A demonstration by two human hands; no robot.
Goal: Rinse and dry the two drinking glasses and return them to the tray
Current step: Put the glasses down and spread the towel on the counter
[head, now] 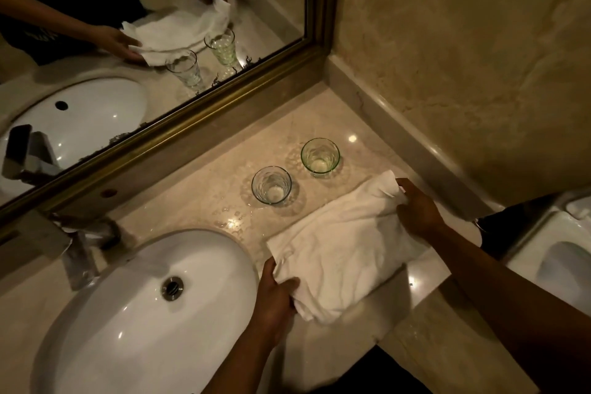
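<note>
Bathroom, dimly lit, warm light. Landmark: white oval sink (pixel 137 313) with metal drain, set into a polished beige marble counter (pixel 204 189). Metal tap (pixel 80 253) just behind the sink's left end. Gilt-framed mirror (pixel 179 118) runs along the wall behind the sink, reflecting basin and tap. Marble wall panelling (pixel 463 57) rises to the right of the sink, past the counter's end. White toilet bowl (pixel 556 253) sits beyond that end, far right of the sink and lower. Finishes look domestic or hotel-grade; cannot tell which.
</note>
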